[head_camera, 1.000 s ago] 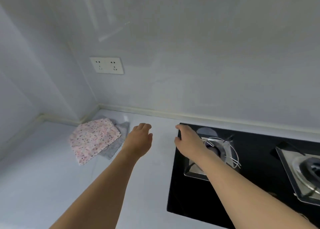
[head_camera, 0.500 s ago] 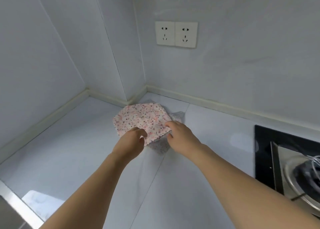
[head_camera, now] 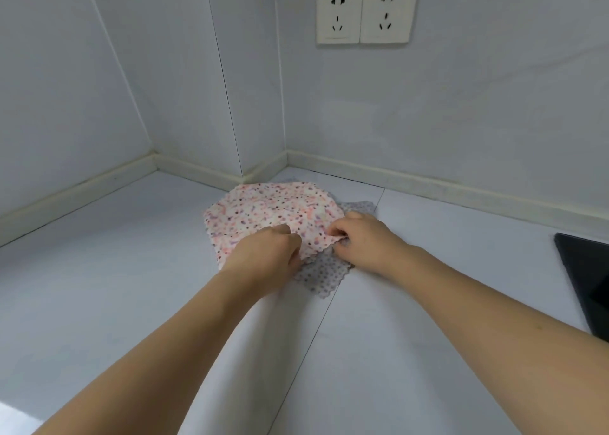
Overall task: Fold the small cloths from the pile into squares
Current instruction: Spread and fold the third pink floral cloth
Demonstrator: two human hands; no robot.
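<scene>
A pink speckled cloth [head_camera: 263, 207] lies on top of a grey dotted cloth [head_camera: 321, 274] in the corner of the white counter [head_camera: 115, 269]. My right hand [head_camera: 361, 240] pinches the pink cloth's near right edge and lifts it slightly off the grey one. With curled fingers, my left hand [head_camera: 263, 258] grips the pink cloth's near edge; the fingertips are hidden behind the hand. The grey cloth pokes out below and to the right of both hands.
Tiled walls meet just behind the cloths, with a raised strip along the counter's back edge. A double wall socket [head_camera: 364, 11] sits high on the right wall. The black hob's corner [head_camera: 583, 286] shows at the right edge.
Both hands came from near the hob to the cloth pile. They have closed on the pink cloth's near edge, and my right hand has raised it off the grey cloth.
</scene>
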